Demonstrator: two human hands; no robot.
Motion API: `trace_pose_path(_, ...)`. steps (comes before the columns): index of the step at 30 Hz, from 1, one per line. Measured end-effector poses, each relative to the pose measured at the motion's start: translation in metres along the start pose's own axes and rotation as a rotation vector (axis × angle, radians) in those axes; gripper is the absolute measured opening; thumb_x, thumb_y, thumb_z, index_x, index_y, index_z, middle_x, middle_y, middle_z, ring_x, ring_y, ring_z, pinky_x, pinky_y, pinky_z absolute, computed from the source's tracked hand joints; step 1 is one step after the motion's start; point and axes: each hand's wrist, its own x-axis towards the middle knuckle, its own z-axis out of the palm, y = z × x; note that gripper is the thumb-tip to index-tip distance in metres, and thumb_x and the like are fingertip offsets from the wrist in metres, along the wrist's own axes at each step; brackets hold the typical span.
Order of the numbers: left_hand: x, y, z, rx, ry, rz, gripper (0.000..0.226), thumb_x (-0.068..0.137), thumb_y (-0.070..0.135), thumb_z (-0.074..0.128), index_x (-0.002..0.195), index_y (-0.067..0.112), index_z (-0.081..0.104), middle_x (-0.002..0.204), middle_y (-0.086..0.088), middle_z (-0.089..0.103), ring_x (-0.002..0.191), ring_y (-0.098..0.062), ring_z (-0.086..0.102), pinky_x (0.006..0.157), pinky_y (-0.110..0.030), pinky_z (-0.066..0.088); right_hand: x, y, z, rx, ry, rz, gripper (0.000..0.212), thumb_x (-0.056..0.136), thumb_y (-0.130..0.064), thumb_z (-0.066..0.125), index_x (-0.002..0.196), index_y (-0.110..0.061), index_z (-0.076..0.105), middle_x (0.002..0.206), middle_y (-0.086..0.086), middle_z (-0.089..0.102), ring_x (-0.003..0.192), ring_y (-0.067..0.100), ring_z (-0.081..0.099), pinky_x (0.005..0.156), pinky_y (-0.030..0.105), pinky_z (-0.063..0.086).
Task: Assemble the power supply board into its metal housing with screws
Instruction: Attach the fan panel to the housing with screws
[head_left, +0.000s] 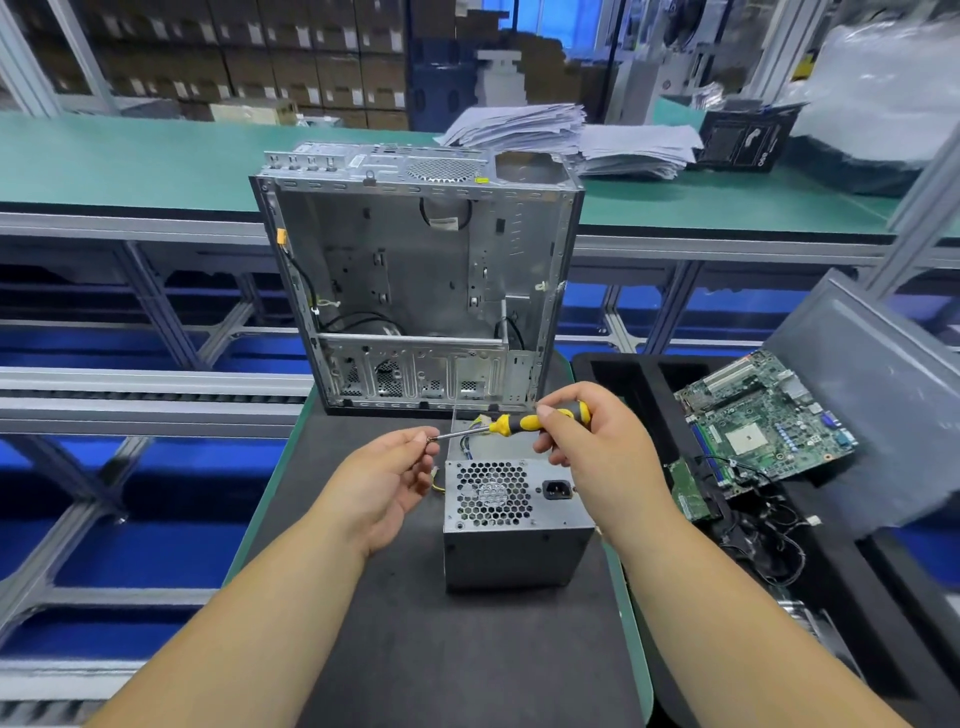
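Yellow-and-black screwdriver (524, 422) lies near-horizontal at frame centre, tip pointing left | left hand (387, 486) pinches a small screw, too small to make out, at that tip | right hand (597, 441) grips the handle | grey power supply (511, 525) below, fan grille up | open metal case (415, 275) upright behind.

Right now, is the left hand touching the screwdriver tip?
Touching. In the head view the left hand pinches at the tip of the screwdriver with thumb and forefinger, no gap visible; the right hand grips its yellow-and-black handle.
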Motion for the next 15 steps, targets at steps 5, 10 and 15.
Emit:
trace_pose_path(5,-0.004,-0.005,0.005,0.244,0.021,0.131,0.020,0.097,0.002,0.054,0.089,0.010,0.070,0.067,0.006,0.069,0.063,-0.004,0.058,0.062,-0.016,0.048,-0.003,0.003,-0.009,-0.061,0.011,-0.014,0.008,0.092,-0.032,0.060,0.085,-0.032,0.063,0.069,-0.004,0.069,0.060,0.006,0.059,0.055,0.022,0.052)
trace_pose_path(10,-0.010,-0.002,0.006,0.396,-0.017,0.381,0.018,0.091,-0.002,0.061,0.090,0.011,0.072,0.077,0.001,0.074,0.072,-0.003,0.066,0.066,-0.012,0.050,-0.004,0.006,-0.015,-0.042,0.060,0.018,0.020,0.093,-0.044,0.057,0.085,-0.026,0.063,0.065,0.000,0.070,0.053,0.007,0.058,0.058,0.028,0.047)
trace_pose_path(15,-0.017,-0.002,0.005,0.469,-0.120,0.433,0.023,0.088,-0.002,0.066,0.086,0.019,0.076,0.086,-0.004,0.076,0.083,-0.010,0.070,0.075,-0.017,0.053,0.000,0.009,-0.015,0.128,0.098,0.046,0.006,0.085,-0.041,0.059,0.085,-0.037,0.055,0.076,-0.010,0.068,0.067,0.015,0.067,0.070,0.039,0.056)
